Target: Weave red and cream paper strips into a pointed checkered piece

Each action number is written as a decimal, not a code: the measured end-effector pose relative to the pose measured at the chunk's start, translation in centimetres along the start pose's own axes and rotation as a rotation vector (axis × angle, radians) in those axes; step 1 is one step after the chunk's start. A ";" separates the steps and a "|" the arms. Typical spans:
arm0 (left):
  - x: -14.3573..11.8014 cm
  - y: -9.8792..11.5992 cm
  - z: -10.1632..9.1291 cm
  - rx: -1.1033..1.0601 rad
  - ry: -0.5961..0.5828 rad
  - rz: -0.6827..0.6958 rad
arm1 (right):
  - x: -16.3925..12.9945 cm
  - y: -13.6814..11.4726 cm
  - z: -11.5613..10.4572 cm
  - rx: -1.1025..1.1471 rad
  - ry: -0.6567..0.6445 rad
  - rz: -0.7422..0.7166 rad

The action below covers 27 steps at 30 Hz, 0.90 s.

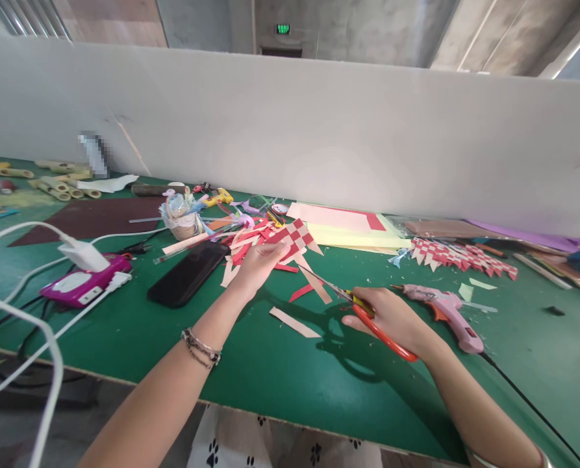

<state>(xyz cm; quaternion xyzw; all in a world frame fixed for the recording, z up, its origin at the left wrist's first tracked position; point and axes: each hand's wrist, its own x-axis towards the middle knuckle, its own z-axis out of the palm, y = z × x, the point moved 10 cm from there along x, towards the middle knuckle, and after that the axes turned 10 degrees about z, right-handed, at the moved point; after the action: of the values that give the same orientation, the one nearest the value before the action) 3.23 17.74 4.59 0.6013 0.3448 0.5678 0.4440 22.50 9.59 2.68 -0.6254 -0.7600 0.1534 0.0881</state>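
Here, left to right:
Power strip point(78, 284): magenta, near left on the green table point(280, 370), white charger plugged in.
Phone point(188, 273): black, flat, just left of the left hand.
Left hand point(256, 263): fingers closed on the woven paper piece point(293, 239), red and cream checks, held centre above the table.
Scissors point(362, 312): orange handles, blades open toward the woven piece's loose strips.
Right hand point(391, 316): closed through the scissor handles.
Glue gun point(445, 313): pink, lying just right of the right hand.

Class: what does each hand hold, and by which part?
Left hand: woven paper, by its lower edge. Right hand: scissors, by the orange handles.
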 end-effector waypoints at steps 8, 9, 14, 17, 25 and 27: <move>-0.1 -0.7 0.1 -0.013 -0.005 -0.049 | -0.1 0.0 -0.1 0.003 -0.010 0.007; -0.1 -0.8 0.2 -0.027 -0.006 -0.054 | -0.1 0.0 -0.1 0.003 -0.007 0.010; -0.2 -0.8 0.2 -0.041 0.012 -0.069 | -0.1 -0.1 -0.1 0.002 -0.012 0.011; -0.2 -0.7 0.2 -0.044 0.022 -0.071 | -0.1 -0.1 0.0 -0.005 -0.020 0.019; -0.3 -1.2 -0.1 -0.072 0.063 -0.094 | -0.3 0.0 -0.1 0.001 -0.021 0.036; -0.3 -1.3 -0.1 -0.071 0.063 -0.098 | -0.3 0.1 -0.2 0.000 -0.018 0.044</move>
<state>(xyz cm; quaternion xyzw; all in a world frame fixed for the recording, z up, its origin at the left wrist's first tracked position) 3.23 17.92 3.29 0.5493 0.3674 0.5758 0.4814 22.67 9.35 2.85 -0.6406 -0.7468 0.1610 0.0778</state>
